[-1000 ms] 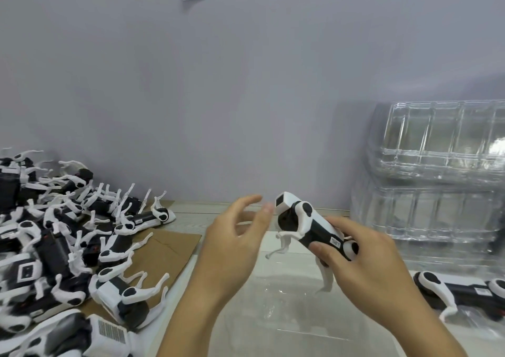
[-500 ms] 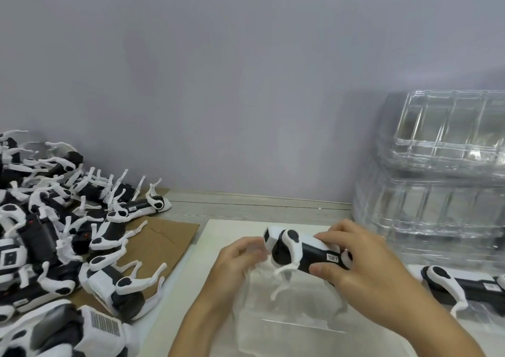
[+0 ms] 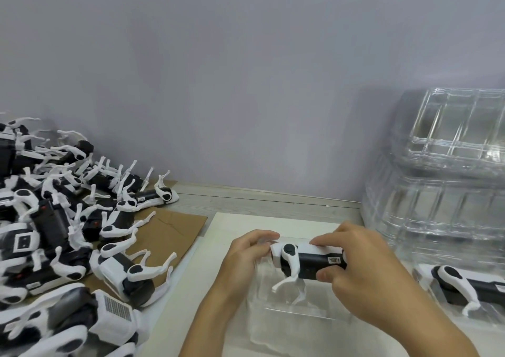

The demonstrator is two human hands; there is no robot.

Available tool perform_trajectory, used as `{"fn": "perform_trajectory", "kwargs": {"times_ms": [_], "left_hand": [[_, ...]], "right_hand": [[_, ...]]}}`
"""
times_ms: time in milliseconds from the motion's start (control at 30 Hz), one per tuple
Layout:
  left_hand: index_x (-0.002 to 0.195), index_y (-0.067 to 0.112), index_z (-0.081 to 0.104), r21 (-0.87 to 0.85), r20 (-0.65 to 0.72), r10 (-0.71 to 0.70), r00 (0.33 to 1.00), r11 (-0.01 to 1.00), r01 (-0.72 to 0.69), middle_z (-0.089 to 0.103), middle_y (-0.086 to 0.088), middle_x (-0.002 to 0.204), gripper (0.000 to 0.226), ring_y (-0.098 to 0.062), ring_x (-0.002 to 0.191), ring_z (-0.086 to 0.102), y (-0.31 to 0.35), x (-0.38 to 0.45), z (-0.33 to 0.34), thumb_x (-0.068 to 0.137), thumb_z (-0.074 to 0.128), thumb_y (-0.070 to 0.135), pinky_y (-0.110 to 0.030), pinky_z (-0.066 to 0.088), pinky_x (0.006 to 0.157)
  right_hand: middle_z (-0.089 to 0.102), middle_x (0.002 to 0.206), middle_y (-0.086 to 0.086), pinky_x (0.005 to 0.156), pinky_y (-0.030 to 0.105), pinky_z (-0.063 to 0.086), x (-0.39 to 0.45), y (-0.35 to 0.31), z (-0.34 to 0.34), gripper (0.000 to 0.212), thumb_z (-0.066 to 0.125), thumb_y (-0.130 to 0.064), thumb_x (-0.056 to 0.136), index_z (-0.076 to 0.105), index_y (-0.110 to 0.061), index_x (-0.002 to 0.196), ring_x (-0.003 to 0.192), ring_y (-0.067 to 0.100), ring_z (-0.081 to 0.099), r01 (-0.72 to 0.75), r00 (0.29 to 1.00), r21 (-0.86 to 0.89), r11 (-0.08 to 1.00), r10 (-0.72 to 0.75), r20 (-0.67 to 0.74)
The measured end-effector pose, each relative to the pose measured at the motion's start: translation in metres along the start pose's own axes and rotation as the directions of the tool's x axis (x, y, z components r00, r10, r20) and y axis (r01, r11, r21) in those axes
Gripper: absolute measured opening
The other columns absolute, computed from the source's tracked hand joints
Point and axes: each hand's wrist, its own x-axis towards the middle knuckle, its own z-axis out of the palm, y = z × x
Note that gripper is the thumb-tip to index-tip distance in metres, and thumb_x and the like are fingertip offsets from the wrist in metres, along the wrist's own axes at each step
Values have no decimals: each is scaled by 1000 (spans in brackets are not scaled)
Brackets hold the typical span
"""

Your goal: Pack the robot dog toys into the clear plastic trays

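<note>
Nearest the camera, both forearms enter from the bottom edge, cut off below the wrist. The right hand [image 3: 363, 272] has its grip clamped on a black-and-white toy dog [image 3: 306, 261], thumb under the body and fingers over the back. The left hand [image 3: 243, 261] curls round the toy's head end; its fingertips are partly hidden behind the head, so how firm that grip is cannot be judged. The toy is held level, legs pointing down into a clear tray [image 3: 295, 321] that lies on a white sheet [image 3: 235, 228] on the desk [image 3: 246, 198]. Whether the feet touch the tray floor cannot be made out through the glare. The tray's near edge is lost in reflections and under the arms.

At the right, a second toy dog [image 3: 470, 285] lies on its side in clear plastic, cut off by the frame edge.

At the left, a heap of toy dogs [image 3: 54, 233] lies tangled on brown cardboard [image 3: 169, 231]; the nearest are blurred and cropped, and a count is not possible.

Farther back on the right stands a stack of empty clear trays [image 3: 448, 182], cut off at the right, its layers hard to separate. Behind everything is a plain pale wall [image 3: 218, 83].
</note>
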Motion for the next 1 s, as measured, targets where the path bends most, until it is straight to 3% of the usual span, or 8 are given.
{"fn": "perform_trajectory", "kwargs": {"times_ms": [167, 333, 467, 600, 700, 800, 867, 1000], "left_hand": [[98, 14, 75, 15, -1, 19, 1000, 1000, -19, 76, -4, 97, 27, -12, 98, 68, -1, 1, 1, 93, 52, 0, -17, 48, 81], [104, 8, 72, -5, -4, 45, 999, 999, -45, 75, -8, 97, 27, -25, 101, 68, -4, 4, 0, 94, 49, -1, -22, 49, 84], [105, 8, 72, -20, -8, 47, 999, 999, -47, 75, -8, 97, 27, -25, 100, 68, -4, 6, 0, 94, 49, -2, -15, 50, 77], [104, 10, 73, -19, -12, 37, 999, 999, -37, 75, -7, 98, 27, -24, 101, 68, -5, 5, 0, 95, 49, 0, -20, 48, 81], [103, 12, 73, -21, -12, 28, 1000, 999, -29, 75, -6, 98, 27, -21, 101, 68, -6, 5, 1, 96, 49, 1, -20, 47, 81], [102, 14, 74, -12, -6, 20, 1000, 1000, -21, 75, -5, 99, 28, -18, 100, 69, -6, 5, 1, 96, 49, 2, -18, 47, 79], [102, 13, 73, -21, -14, 19, 1000, 1000, -20, 75, -5, 98, 28, -21, 101, 69, -6, 6, 0, 95, 49, 1, -22, 47, 83], [103, 13, 73, -23, -44, 27, 999, 999, -28, 75, -4, 100, 28, -25, 104, 67, -7, 7, -2, 95, 49, 1, -34, 49, 94]], "right_hand": [[45, 101, -20, 91, 27, 34, -1, -2, 7, 42, 67, -27, 85, 63, -37, 126, 101, 6, 39, -2, 1000, -47, 999, 2, 10], [45, 104, -18, 100, 27, 32, -1, -4, 16, 41, 66, -28, 87, 62, -36, 127, 111, 10, 41, 12, 998, -30, 999, -11, 56], [43, 105, -20, 104, 26, 29, -1, -3, 14, 45, 68, -29, 87, 58, -38, 130, 110, 7, 37, 8, 998, 7, 1000, -8, 70], [37, 107, -25, 106, 27, 32, -4, 4, 0, 46, 70, -30, 87, 53, -46, 126, 109, 3, 38, -33, 992, 63, 997, 25, 127], [40, 103, -26, 97, 26, 37, -7, 14, -19, 34, 73, -39, 84, 53, -50, 108, 99, -2, 41, -77, 985, -2, 997, 77, 153], [58, 75, -14, 64, 18, 45, -7, 17, -27, 8, 74, -38, 80, 66, -39, 79, 73, 1, 53, -126, 986, -13, 992, 126, 107], [60, 60, -10, 50, 20, 42, -5, 14, -24, 16, 73, -34, 82, 71, -30, 67, 57, 8, 54, -135, 986, -14, 991, 136, 100], [63, 68, 2, 49, 20, 40, -4, 11, -15, 26, 71, -29, 86, 71, -19, 63, 56, 16, 53, -140, 985, -25, 990, 142, 98]]}}
